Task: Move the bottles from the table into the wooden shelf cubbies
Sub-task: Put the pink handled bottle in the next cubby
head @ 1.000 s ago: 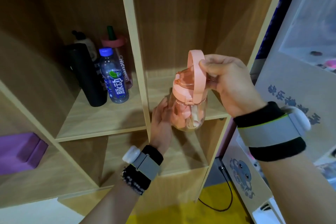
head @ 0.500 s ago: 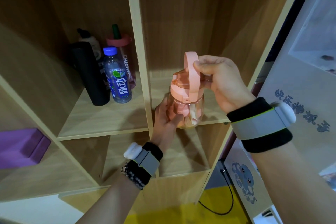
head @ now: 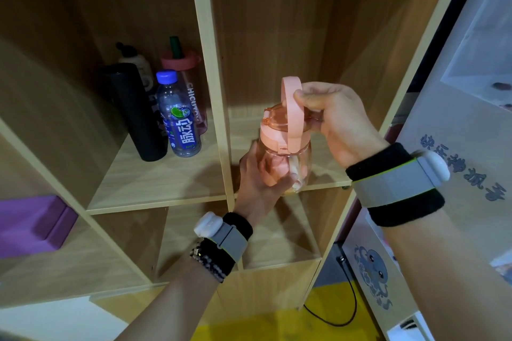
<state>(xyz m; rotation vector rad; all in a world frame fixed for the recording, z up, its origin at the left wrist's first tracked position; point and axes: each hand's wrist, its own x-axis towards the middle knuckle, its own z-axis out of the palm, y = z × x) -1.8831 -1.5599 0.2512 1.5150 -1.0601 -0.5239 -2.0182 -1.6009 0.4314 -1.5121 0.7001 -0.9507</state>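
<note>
A small clear bottle with a pink lid and pink loop handle (head: 288,130) is held upright in front of the right-hand cubby of the wooden shelf (head: 213,91). My left hand (head: 257,185) cups its clear body from below and the left. My right hand (head: 335,122) pinches the handle and lid from the right. In the left cubby stand a black flask (head: 133,111), a blue-capped water bottle (head: 180,119), a pink-lidded bottle with a green straw (head: 185,69) and a small white bottle (head: 135,63) behind them.
The right cubby's floor (head: 324,155) lies behind the held bottle. A purple block (head: 30,224) sits in a lower left cubby. A white printed panel (head: 448,147) stands right of the shelf, with a black cable (head: 343,313) over yellow floor below.
The view has shifted slightly, so the shelf appears lower and more to the right. Both hands keep the same hold on the pink bottle in front of the right cubby.
</note>
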